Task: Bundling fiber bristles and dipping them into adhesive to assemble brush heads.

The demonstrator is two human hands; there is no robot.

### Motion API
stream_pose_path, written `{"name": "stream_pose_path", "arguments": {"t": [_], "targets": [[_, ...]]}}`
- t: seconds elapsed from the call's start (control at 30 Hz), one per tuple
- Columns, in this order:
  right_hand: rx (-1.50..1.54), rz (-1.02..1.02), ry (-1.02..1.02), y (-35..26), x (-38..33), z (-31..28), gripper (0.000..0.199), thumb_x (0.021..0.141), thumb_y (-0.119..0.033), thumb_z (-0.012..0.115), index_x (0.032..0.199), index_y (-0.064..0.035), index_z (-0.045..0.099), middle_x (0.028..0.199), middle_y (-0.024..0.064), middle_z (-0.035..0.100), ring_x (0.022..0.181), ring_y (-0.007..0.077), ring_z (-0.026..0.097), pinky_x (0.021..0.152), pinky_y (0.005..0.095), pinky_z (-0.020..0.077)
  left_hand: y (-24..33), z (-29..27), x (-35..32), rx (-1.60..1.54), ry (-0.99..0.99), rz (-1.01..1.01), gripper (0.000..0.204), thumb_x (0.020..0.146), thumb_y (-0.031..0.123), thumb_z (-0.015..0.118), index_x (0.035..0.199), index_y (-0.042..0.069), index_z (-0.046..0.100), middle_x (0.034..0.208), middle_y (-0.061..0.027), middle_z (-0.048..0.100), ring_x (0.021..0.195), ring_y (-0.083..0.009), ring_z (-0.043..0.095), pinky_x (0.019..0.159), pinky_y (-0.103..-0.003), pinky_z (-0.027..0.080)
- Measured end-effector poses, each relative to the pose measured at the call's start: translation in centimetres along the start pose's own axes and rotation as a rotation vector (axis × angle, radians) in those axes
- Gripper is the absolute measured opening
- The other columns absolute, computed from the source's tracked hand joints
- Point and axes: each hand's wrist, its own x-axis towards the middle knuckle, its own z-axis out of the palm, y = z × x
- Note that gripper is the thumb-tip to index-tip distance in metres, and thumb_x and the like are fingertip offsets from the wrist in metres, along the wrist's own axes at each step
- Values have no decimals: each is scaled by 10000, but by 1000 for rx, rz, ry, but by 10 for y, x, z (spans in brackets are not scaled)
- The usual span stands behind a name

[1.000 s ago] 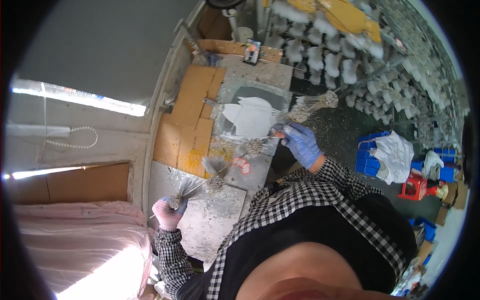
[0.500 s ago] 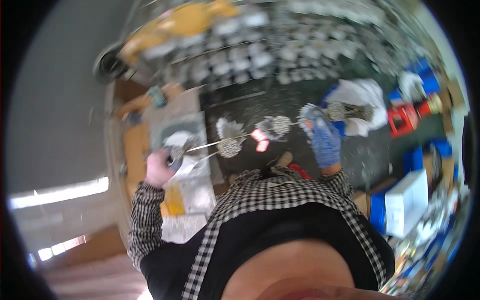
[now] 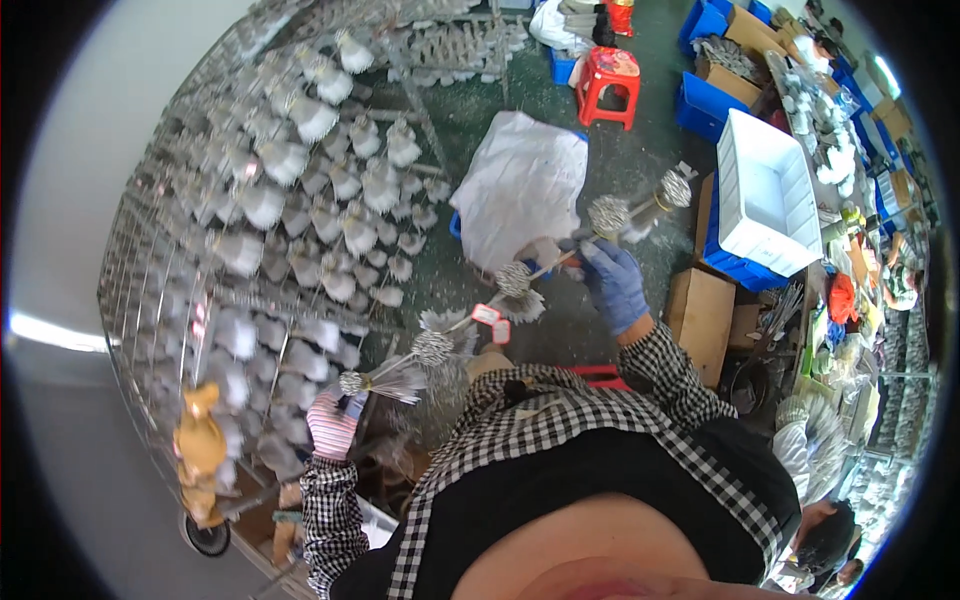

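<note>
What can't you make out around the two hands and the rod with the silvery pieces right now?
- Head view: how the left hand grips the rod; fingers too small, curled under.
- Right hand: fingertips hidden behind silvery pieces.
- Red tags: too small to make out.
- Wire rack: distant pieces blurred by fisheye.

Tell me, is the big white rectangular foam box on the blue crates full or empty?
Empty: the white rectangular foam box shows only bare white inner walls and floor.

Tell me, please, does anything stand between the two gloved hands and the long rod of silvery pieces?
Nothing visible does. The left hand grips one end of the rod and the right hand grips it near the other end. The rod hangs in open air above the floor.
</note>
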Motion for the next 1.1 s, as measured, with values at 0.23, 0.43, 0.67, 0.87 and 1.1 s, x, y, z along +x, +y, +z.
{"name": "stream_pose_path", "arguments": {"t": [0.23, 0.43, 0.67, 0.87, 1.1], "targets": [[-58, -173, 200, -55, 70, -72, 377, 979, -211, 611, 1218, 81, 601, 1126, 154, 667, 862, 161, 627, 670, 245, 459, 33, 66, 173, 64, -230, 178, 206, 792, 155, 777, 924, 24, 690, 784, -143, 684, 675, -280, 642, 637, -368, 512], [-40, -239, 425, -115, 126, -136, 388, 955, -199, 652, 1250, 44, 586, 1062, 121, 707, 858, 164, 684, 674, 257, 496, 84, 148, 301, 93, -339, 289, 189, 798, 172, 764, 929, 59, 686, 816, -151, 674, 745, -330, 646, 667, -415, 510], [-84, -222, 374, -188, 229, -237, 424, 934, -253, 674, 1238, 31, 593, 1065, 105, 703, 845, 157, 677, 671, 252, 490, 152, 275, 388, 330, -143, 366, 203, 774, 174, 770, 943, 79, 711, 753, -139, 663, 665, -321, 639, 638, -406, 502], [-137, -145, 235, -266, 337, -303, 392, 946, -246, 656, 1222, 28, 604, 1046, 93, 683, 906, 144, 640, 703, 250, 476, 192, 375, 436, 132, -24, 329, 181, 760, 109, 770, 914, 68, 682, 738, -133, 644, 640, -302, 619, 609, -389, 488], [-192, -48, 97, -305, 510, -346, 346, 987, -198, 603, 1257, 18, 594, 1131, 111, 702, 944, 135, 667, 698, 240, 495, 214, 435, 481, 44, -19, 64, 151, 823, 47, 761, 943, 3, 681, 812, -120, 682, 723, -189, 647, 675, -321, 514]]}}
